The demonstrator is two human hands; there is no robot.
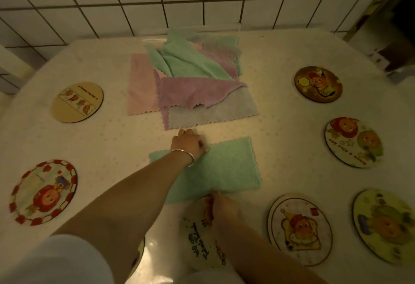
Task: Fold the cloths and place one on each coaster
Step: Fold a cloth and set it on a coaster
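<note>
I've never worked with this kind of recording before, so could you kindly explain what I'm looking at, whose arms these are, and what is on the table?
There is no robot here. One camera worn on a person's head looks down at their own arms. The left hand grips the far edge of a green cloth lying on the table; the right hand pinches its near edge, apparently to fold it. Beyond it lies a pile of cloths in pink, purple, green and grey. Round picture coasters lie around: two at the left, four at the right, one under the right hand. None carries a cloth yet.

Green cloth (224, 167) lies flat near the front; mixed pile of cloths (190, 81) sits behind it; round picture coasters (318, 84) flank both sides, all bare.
</note>
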